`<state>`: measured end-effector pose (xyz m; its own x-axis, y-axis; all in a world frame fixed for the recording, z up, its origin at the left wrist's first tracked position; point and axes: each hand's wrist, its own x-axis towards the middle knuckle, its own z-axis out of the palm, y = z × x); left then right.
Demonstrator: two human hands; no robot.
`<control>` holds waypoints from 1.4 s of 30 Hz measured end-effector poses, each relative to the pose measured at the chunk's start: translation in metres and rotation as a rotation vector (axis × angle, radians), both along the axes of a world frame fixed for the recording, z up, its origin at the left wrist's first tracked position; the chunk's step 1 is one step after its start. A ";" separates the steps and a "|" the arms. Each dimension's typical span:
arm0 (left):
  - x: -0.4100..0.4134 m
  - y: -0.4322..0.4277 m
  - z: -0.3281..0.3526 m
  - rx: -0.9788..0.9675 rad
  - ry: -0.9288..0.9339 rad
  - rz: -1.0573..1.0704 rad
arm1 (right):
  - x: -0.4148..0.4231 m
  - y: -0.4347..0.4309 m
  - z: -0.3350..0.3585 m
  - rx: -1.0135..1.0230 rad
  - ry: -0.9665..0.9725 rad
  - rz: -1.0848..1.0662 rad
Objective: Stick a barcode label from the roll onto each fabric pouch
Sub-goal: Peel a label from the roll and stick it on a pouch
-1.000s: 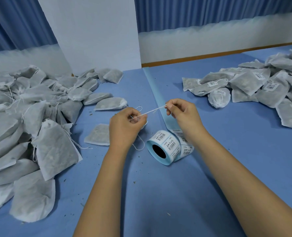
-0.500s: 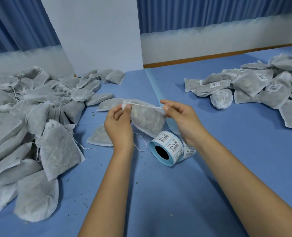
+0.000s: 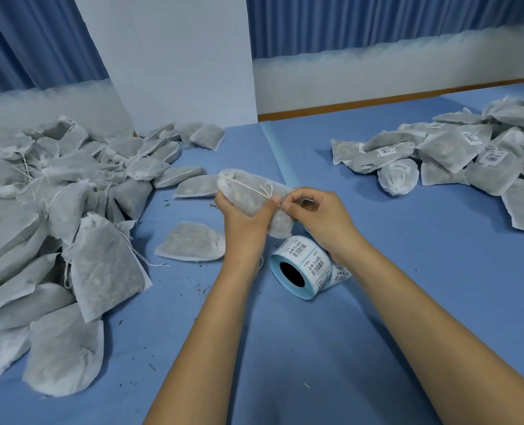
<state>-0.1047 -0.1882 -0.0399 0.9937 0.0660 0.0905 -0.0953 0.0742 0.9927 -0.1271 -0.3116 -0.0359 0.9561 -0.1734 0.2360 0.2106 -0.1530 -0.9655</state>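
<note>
The unlabelled heap (image 3: 55,210) crowds the table's (image 3: 423,286) left side, with one stray pouch (image 3: 193,245) lying flat just beside the left wrist. The left hand (image 3: 245,223) grips the worked pouch (image 3: 245,199), lifted off the table at centre. A second ago the string (image 3: 248,187) was stretched taut between the hands; half a second ago the pouch hung by its top edge. Now it lies tilted across the left palm with the string looped over it, and the right hand (image 3: 325,219) pinches the string's end at the knot. So the mouth is probably being tied shut, and no label is on this pouch yet. The roll (image 3: 300,265) stands on its edge just under the right wrist, within easy reach, its spent backing strip (image 3: 280,154) running away toward the far edge. The labelled heap (image 3: 457,151) sits well apart at right. Bare table lies between roll and that heap, and near the body, giving room to lay the pouch down.
</note>
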 end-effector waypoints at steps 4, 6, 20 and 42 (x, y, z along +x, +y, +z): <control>0.003 0.008 -0.001 0.114 -0.207 0.181 | -0.001 -0.005 0.004 -0.031 0.057 0.031; 0.005 0.015 -0.001 0.165 -0.296 0.226 | 0.000 -0.025 0.005 -0.329 0.130 -0.203; 0.005 0.011 -0.009 0.546 -0.539 0.148 | -0.013 -0.057 0.013 -0.304 0.522 0.024; 0.004 0.007 -0.011 0.568 -0.463 -0.158 | -0.010 -0.039 0.011 -0.219 0.244 0.034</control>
